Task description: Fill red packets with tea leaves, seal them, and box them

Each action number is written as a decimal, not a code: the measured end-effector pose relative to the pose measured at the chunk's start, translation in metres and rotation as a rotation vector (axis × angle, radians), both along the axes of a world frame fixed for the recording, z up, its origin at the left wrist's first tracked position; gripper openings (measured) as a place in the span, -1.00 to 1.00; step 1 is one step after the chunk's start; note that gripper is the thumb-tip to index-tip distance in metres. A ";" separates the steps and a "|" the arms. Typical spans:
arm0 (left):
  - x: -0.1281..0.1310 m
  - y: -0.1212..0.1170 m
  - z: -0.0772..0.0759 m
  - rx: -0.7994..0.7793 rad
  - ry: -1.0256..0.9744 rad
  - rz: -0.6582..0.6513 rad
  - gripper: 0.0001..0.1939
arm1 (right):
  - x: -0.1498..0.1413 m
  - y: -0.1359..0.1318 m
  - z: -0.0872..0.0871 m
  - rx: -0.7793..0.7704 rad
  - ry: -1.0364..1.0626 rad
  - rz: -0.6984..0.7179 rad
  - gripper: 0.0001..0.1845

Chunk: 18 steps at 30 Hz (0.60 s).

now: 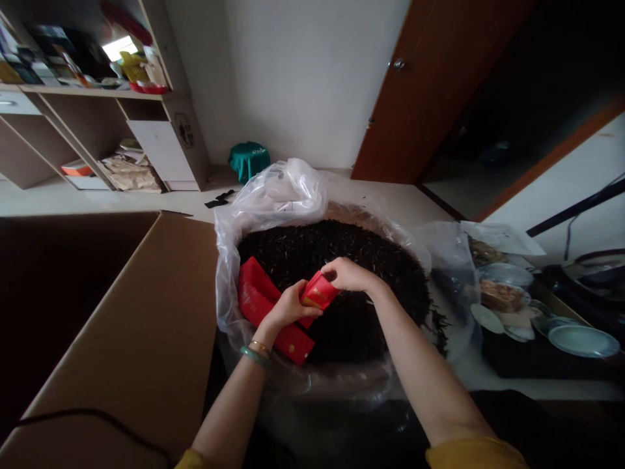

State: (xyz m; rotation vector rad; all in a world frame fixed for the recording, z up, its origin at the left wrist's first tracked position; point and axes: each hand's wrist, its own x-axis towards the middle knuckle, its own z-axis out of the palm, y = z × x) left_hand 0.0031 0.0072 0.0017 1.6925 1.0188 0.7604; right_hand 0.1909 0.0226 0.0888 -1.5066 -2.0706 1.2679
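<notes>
My left hand (289, 305) is closed around a small red pouch (319, 292) with gold print, held tilted above dark, dry tea-like leaves (342, 244). At the pouch's upper end, my right hand (347, 275) has its fingers pinched together and pointing down; whatever they hold is hidden. The leaves fill a large container lined with a clear plastic bag (227, 260). More red pouches (256, 290) lie on the leaves at the left, beneath my left hand and wrist. One red packet (294, 345) sits nearest to me.
A big open cardboard box (180, 280) stands on the left. To the right are clear tubs (502, 286) and a round lid (583, 341) on a dark surface. Behind are a teal covered bin (249, 161), shelves (188, 140) and a brown door (390, 124).
</notes>
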 end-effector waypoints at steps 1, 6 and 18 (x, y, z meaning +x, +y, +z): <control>0.000 0.000 0.000 -0.003 -0.015 -0.007 -0.42 | 0.002 0.000 0.002 -0.011 0.057 -0.013 -0.76; 0.001 -0.001 -0.001 0.026 -0.066 -0.010 -0.42 | 0.000 -0.004 0.008 0.026 0.023 -0.013 -0.77; 0.002 -0.006 0.002 0.236 -0.008 0.146 -0.50 | -0.043 -0.022 0.010 0.415 -0.255 -0.054 -0.84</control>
